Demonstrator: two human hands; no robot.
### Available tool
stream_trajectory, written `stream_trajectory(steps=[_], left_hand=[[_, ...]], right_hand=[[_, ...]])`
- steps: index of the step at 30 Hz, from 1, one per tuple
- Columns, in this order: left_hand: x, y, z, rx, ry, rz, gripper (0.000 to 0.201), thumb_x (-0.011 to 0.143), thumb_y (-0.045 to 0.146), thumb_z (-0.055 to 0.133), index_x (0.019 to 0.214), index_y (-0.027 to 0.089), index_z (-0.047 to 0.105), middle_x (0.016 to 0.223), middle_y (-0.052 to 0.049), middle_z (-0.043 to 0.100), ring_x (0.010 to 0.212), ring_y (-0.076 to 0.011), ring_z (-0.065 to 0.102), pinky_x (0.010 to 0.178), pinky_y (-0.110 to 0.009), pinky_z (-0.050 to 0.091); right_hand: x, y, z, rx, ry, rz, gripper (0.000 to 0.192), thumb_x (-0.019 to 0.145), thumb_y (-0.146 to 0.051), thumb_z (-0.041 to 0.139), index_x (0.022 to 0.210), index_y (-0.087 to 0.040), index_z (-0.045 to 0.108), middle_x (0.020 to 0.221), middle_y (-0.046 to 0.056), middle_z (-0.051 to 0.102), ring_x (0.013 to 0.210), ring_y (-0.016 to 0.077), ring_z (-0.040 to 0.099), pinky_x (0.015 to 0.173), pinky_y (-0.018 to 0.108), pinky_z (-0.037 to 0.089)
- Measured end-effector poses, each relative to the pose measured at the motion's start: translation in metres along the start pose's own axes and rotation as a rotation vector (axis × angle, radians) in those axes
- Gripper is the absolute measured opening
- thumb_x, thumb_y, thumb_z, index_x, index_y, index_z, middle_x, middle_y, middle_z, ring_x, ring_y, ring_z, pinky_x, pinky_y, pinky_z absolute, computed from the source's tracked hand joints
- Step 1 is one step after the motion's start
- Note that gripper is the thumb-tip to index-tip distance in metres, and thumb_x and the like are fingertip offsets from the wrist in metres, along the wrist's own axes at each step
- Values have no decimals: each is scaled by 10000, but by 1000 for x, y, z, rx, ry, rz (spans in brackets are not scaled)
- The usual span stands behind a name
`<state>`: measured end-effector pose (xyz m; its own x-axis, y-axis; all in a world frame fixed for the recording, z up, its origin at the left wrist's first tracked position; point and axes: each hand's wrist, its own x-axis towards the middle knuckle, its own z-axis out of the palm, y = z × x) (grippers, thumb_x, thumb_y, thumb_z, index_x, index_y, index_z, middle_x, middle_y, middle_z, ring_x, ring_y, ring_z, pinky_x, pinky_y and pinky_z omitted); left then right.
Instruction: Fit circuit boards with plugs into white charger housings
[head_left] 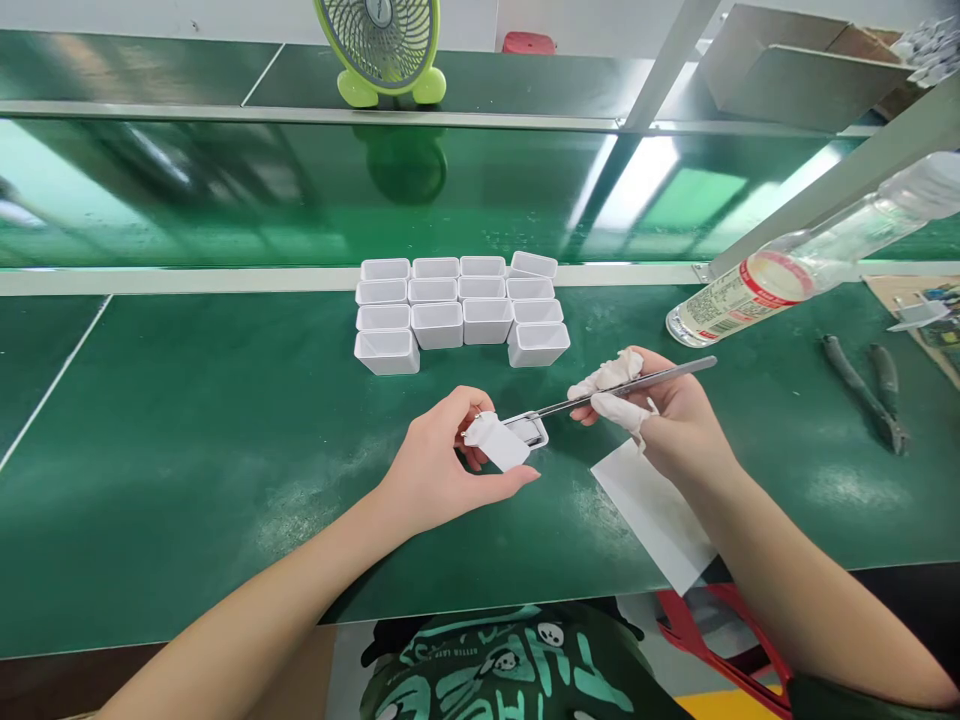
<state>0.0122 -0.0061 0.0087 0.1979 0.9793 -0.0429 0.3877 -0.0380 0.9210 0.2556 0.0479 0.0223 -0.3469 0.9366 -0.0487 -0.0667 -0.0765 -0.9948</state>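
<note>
My left hand [442, 465] holds a small white plastic box [504, 442] tilted on its side just above the green bench. My right hand [660, 410], with white finger cots on thumb and forefinger, grips metal tweezers [622, 385] whose tips reach into the box's open end. Beyond both hands stand several identical white boxes [461, 315] in neat rows, open sides up.
A white sheet of paper [656, 515] lies under my right wrist at the bench edge. A clear plastic bottle [795, 270] lies tilted at the right, with pliers [862, 390] beside it. A green fan [382, 45] stands on the back shelf.
</note>
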Motion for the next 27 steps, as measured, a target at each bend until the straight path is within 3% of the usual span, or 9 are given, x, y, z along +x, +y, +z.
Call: stream_trajectory(steps=[14,27], left_hand=[[0,1,0,15,-9,-2,507,664,467,831,968,252,487,781,64,627,591,-84,572,550,-196,505],[1,2,-1,7,-23,-4,506,673,478,820,974,239,491,783,51,632,595,-93,574,560,-212,508]], right_hand=[[-1,5,4,-13,-62,16,104,853,-190,715,858,-227,617,909,24,698,794,170,698,775,338,608],[-2,0,3,5,-38,-7,117,833,-217,740,840,-232,623,900,22,701,766,173,697,751,351,624]])
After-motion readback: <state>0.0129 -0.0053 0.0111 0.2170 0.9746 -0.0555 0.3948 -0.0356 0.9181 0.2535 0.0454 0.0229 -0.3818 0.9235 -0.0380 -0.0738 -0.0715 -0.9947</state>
